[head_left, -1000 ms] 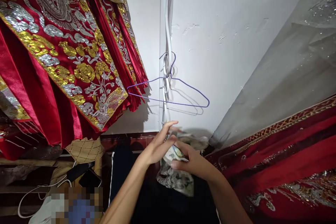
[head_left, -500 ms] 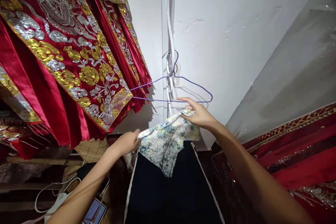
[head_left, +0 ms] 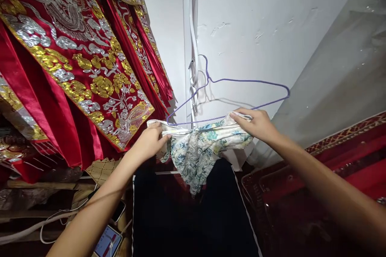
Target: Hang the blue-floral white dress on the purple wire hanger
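Mostly white wall (head_left: 247,16) fills the view. Red embroidered robes (head_left: 60,68) with gold and silver work hang at left; grey sheer fabric (head_left: 340,68) slopes down at right, above more red cloth (head_left: 346,156). A dark cloth (head_left: 187,217) lies low at centre.

Floral cloth (head_left: 196,148), white with blue-green print: held up in front of the wall, top edge stretched between both hands, the rest sagging to a point over the dark cloth. Its top edge runs just beside the lower wire of a purple wire hanger (head_left: 241,80); contact cannot be told. The hanger is tilted, its hook caught on a white strap (head_left: 193,28) on the wall.

Left hand (head_left: 149,142): fingers closed on the cloth's left end. Right hand (head_left: 259,124): fingers pinched on the right end, at the hanger's lower wire.

A phone (head_left: 107,243) lies at bottom left, screen lit.
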{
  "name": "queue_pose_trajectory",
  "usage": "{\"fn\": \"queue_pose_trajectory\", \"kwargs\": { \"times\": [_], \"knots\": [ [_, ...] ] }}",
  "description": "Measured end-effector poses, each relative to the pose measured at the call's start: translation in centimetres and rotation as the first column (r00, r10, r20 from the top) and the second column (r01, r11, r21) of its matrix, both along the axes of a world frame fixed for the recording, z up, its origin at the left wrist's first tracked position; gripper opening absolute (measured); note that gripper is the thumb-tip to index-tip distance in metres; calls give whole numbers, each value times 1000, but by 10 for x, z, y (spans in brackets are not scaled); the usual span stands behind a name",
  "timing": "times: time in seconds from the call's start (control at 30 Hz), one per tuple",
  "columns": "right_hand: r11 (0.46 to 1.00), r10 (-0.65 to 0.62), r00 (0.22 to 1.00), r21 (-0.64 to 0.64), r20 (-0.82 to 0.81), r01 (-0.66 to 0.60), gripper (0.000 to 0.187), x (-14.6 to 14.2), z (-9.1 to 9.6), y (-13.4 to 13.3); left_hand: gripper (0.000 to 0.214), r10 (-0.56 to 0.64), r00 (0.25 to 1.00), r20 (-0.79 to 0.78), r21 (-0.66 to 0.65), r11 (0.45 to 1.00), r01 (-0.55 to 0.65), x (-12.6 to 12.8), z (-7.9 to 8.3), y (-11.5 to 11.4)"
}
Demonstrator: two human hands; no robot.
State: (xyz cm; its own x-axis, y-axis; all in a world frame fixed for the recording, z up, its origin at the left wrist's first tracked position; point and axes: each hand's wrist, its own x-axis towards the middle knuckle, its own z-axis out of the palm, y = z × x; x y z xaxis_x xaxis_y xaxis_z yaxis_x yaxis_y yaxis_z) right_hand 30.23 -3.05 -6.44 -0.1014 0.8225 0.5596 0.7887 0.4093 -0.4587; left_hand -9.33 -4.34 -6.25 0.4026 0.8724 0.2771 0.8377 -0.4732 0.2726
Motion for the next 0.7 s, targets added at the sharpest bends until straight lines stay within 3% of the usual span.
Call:
{"fn": "queue_pose_trajectory", "kwargs": {
  "times": [0.1, 0.27, 0.33, 0.4, 0.5, 0.6, 0.67, 0.7],
  "knots": [
    [998, -13, 1000, -66, 12, 13, 41, 0, 11, -13, 29, -51, 998, -34, -94, 994, 48, 7, 12, 14],
    [977, 92, 994, -188, -60, -102, 44, -16, 7, -20, 9, -213, 977, 19, 213, 955, 204, 30, 39, 32],
    [963, 103, 991, -240, -85, -121, 42, -25, 3, -22, 8, -316, 943, 105, 248, 927, 283, 39, 45, 41],
    [957, 106, 992, -266, -66, -120, 41, -32, 1, -27, 21, -369, 896, 248, 238, 919, 313, 44, 46, 50],
    [970, 72, 997, -236, 31, -63, 59, -32, 2, -38, 43, -357, 848, 391, 198, 933, 301, 38, 45, 64],
    [990, -80, 996, -119, 28, 82, 93, -18, 10, -43, 38, -315, 877, 363, 178, 947, 266, 24, 48, 74],
    [981, -193, 979, -21, -61, 192, 93, -3, 19, -41, 37, -295, 900, 321, 168, 953, 253, 17, 54, 77],
    [976, -219, 971, -6, -94, 219, 82, 4, 24, -38, 36, -301, 906, 297, 170, 951, 260, 15, 57, 78]
  ]
}}
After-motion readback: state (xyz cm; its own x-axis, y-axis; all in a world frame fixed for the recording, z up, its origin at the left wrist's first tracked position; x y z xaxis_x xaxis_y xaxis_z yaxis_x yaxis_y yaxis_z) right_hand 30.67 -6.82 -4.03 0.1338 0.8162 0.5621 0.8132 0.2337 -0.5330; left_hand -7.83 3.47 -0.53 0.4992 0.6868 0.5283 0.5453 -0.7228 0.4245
